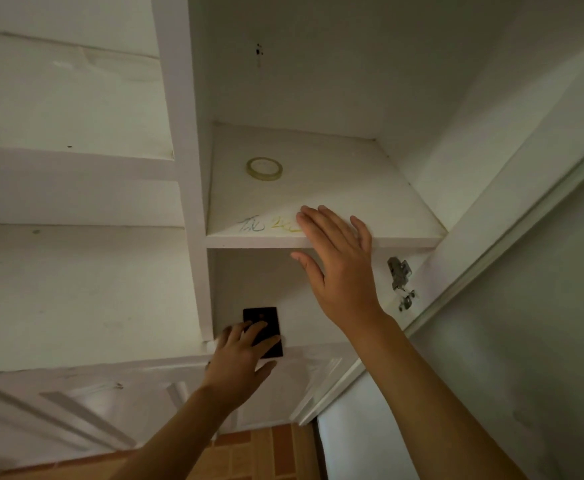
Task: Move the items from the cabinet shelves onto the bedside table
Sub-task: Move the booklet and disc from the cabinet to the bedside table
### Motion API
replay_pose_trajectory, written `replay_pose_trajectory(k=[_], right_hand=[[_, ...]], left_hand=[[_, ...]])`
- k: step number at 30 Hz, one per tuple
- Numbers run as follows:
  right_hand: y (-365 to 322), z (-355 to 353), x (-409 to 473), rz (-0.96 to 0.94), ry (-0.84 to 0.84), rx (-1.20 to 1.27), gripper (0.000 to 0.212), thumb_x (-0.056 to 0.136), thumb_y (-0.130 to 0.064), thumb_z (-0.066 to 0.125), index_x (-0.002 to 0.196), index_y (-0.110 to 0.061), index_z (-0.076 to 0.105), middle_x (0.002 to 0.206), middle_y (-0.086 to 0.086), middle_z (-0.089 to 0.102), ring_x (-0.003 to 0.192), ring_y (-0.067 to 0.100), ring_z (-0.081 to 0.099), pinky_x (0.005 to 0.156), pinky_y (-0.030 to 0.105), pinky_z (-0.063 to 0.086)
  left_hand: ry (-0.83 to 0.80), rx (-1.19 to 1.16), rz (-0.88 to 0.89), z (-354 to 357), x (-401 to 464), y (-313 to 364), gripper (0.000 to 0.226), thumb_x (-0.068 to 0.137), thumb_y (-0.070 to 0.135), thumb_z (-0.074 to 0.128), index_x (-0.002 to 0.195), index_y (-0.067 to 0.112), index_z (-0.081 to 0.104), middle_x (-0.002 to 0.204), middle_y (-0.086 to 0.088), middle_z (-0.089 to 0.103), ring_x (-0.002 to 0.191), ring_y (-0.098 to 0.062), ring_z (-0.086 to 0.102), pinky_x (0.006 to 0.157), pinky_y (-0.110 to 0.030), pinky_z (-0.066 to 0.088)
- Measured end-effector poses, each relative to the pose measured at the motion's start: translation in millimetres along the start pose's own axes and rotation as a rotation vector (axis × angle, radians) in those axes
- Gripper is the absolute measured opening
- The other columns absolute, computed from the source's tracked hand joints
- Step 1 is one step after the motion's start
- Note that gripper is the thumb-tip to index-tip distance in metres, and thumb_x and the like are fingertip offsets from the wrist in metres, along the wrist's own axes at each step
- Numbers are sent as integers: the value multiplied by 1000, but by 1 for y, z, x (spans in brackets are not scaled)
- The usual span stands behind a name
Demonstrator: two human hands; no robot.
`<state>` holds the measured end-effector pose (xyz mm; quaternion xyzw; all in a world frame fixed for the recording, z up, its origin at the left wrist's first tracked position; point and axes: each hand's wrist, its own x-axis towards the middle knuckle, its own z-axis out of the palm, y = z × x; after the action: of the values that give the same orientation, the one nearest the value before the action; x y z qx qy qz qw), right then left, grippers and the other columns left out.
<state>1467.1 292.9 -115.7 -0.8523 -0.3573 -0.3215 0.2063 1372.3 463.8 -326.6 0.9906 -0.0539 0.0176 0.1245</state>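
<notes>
The pickup step is under way. The left hand (238, 355) has its grip spread flat, fingers touching the black card (264, 332) on the lower shelf; next it must pinch an edge. The right hand (339, 268), spread and holding nothing, hovers at the upper shelf (352, 188), the tape roll (264, 169) beyond it.

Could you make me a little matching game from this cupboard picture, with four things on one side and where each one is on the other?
Things:
1. roll of clear tape
2. black flat item
3. right hand
4. metal hinge

Places:
A. on the cabinet's right inner edge, below the upper shelf
B. lying flat on the upper shelf, towards the back
C. spread open at the upper shelf's front edge
D. on the lower shelf, under the left hand's fingers

Pairs: 1-B, 2-D, 3-C, 4-A
</notes>
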Motion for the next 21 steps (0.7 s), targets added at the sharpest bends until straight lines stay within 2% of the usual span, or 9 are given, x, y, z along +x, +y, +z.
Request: replay_pose_trajectory(k=[2, 3, 5, 7, 10, 12, 16, 18, 21], right_hand=[[0, 1, 0, -3, 18, 4, 46, 106, -29, 63, 149, -13, 56, 157, 0, 53, 148, 19, 45, 127, 49, 20], [0, 2, 0, -2, 24, 5, 46, 106, -28, 63, 149, -13, 57, 156, 0, 54, 147, 19, 46, 127, 50, 21], [0, 3, 0, 2, 33, 6, 45, 106, -28, 63, 148, -13, 58, 156, 0, 55, 146, 19, 48, 126, 51, 22], [0, 4, 0, 3, 35, 10, 45, 106, -27, 63, 148, -14, 58, 155, 0, 55, 146, 19, 48, 126, 51, 23], [0, 3, 0, 6, 34, 9, 45, 106, -28, 63, 148, -14, 58, 155, 0, 55, 146, 19, 48, 126, 50, 22], [-1, 3, -1, 9, 38, 8, 45, 105, -28, 64, 148, -14, 58, 155, 0, 55, 145, 19, 48, 126, 49, 22], [-1, 3, -1, 11, 47, 14, 46, 105, -27, 65, 148, -14, 58, 154, -1, 56, 145, 18, 48, 126, 48, 22], [-1, 3, -1, 11, 48, 18, 47, 104, -27, 66, 148, -14, 58, 154, 0, 56, 145, 18, 48, 126, 47, 22], [-2, 3, -1, 13, 54, 16, 49, 101, -18, 67, 148, -14, 58, 154, -1, 56, 145, 18, 49, 126, 48, 23]], left_hand=[[20, -37, -3, -2, -1, -1, 54, 93, 61, 54, 144, 43, 58, 151, 0, 54, 134, -32, 54, 113, -53, 46], [14, -57, -12, -5, 0, -4, 60, 93, 63, 53, 150, 43, 51, 157, 0, 47, 141, -33, 48, 118, -53, 41], [-29, -92, -29, -9, 5, -10, 78, 93, 69, 54, 162, 41, 29, 169, -1, 26, 156, -32, 25, 127, -53, 27], [-79, -125, -44, -12, 11, -17, 91, 91, 72, 56, 165, 39, 17, 175, -4, 8, 162, -30, 8, 130, -51, 14], [-139, -106, -41, -14, 18, -20, 97, 84, 83, 43, 166, 39, 14, 176, -5, 2, 163, -29, 0, 130, -50, 1], [-132, -106, -48, -15, 19, -19, 97, 79, 85, 39, 164, 40, 20, 175, -6, 10, 163, -30, 5, 131, -51, 4], [-72, -157, -60, -17, 14, -14, 92, 78, 74, 64, 158, 39, 36, 163, -6, 29, 151, -35, 30, 125, -51, 31], [-44, -190, -75, -21, 10, -9, 92, 74, 74, 66, 156, 40, 38, 156, -3, 35, 143, -33, 40, 119, -47, 41], [6, -252, -90, -33, 3, 2, 92, 75, 70, 69, 156, 40, 38, 148, 0, 38, 139, -27, 42, 114, -40, 43]])
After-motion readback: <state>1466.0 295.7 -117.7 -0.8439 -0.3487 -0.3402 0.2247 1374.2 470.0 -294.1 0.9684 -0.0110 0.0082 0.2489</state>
